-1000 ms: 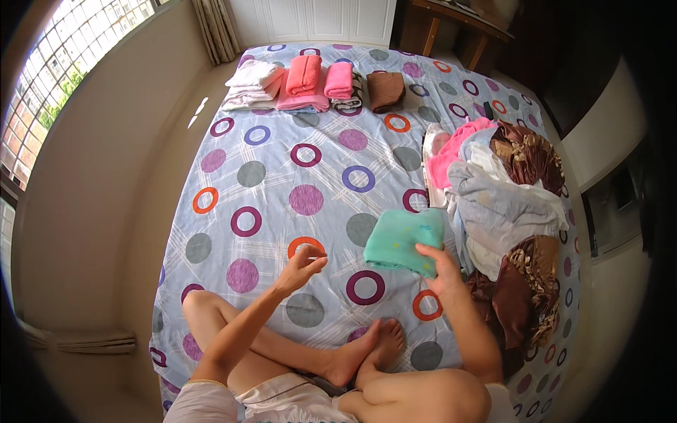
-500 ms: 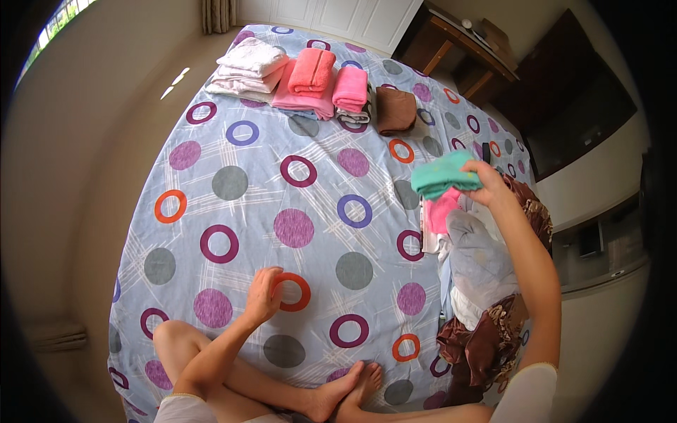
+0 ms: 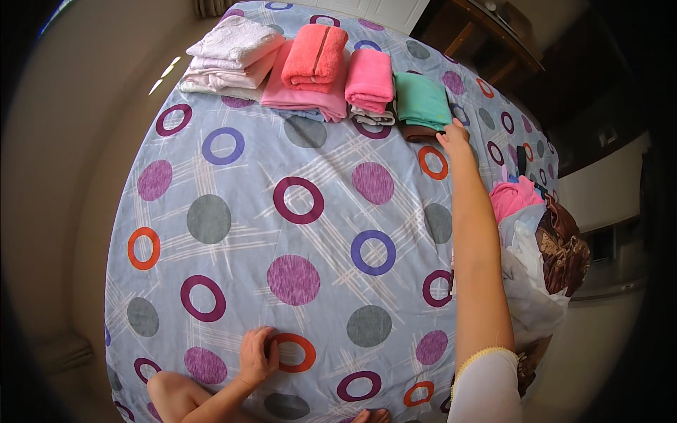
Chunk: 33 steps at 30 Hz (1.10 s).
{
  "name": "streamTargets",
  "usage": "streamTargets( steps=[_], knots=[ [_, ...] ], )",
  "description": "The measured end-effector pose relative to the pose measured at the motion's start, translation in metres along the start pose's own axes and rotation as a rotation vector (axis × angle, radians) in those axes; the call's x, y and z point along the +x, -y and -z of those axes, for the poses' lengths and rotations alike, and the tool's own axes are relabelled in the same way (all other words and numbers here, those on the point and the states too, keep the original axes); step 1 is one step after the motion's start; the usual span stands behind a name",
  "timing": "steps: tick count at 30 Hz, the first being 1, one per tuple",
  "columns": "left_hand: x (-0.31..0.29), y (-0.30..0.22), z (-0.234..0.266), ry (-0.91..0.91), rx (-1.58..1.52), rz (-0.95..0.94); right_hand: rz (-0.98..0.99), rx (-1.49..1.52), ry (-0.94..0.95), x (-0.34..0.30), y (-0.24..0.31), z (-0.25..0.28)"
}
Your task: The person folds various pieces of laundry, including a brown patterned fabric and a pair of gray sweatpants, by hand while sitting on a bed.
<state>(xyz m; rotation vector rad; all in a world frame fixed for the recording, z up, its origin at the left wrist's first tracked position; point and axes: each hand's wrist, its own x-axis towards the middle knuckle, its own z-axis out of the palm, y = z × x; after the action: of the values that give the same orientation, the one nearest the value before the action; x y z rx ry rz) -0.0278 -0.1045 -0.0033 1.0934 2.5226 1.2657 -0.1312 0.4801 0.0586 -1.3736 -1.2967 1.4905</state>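
A folded green cloth (image 3: 422,99) lies on top of a folded brown cloth (image 3: 420,132) at the far side of the bed. My right hand (image 3: 455,134), arm stretched out, grips the green cloth's near right corner between thumb and fingers. Loosely bent and holding nothing, my left hand (image 3: 258,356) is low over the bedsheet (image 3: 317,247), beside an orange ring in its print. Left of the green cloth sits a folded pink towel (image 3: 369,76) on a patterned folded cloth.
Farther left stand a coral towel (image 3: 315,56) on pink folded cloth and a stack of white folded cloths (image 3: 236,53). A loose heap of laundry (image 3: 525,233), pink, white and brown, lies at the right, partly behind my forearm. My bent knee (image 3: 169,395) is at lower left.
My right hand has carried the green cloth from above the laundry heap, away and to the left, onto the brown cloth. My left hand stays near the orange ring. The view has shifted.
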Motion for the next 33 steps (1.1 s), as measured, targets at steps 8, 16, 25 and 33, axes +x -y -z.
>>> streamTargets(
  steps=[8, 16, 25, 33],
  knots=[
    [0.0, 0.001, -0.005, 0.004, -0.006, -0.007, 0.098, -0.611, 0.099, -0.041, -0.013, 0.036],
    [0.0, 0.011, -0.002, -0.033, -0.061, 0.002, 0.463, -0.858, 1.113, -0.304, 0.045, 0.093],
    [-0.01, 0.02, 0.002, -0.066, -0.2, 0.02, -0.111, -0.015, 1.639, -0.554, 0.106, 0.224],
    [-0.039, 0.006, 0.023, -0.184, -0.025, -0.138, 0.212, 1.267, 1.79, -0.676, 0.122, 0.207]
  ],
)
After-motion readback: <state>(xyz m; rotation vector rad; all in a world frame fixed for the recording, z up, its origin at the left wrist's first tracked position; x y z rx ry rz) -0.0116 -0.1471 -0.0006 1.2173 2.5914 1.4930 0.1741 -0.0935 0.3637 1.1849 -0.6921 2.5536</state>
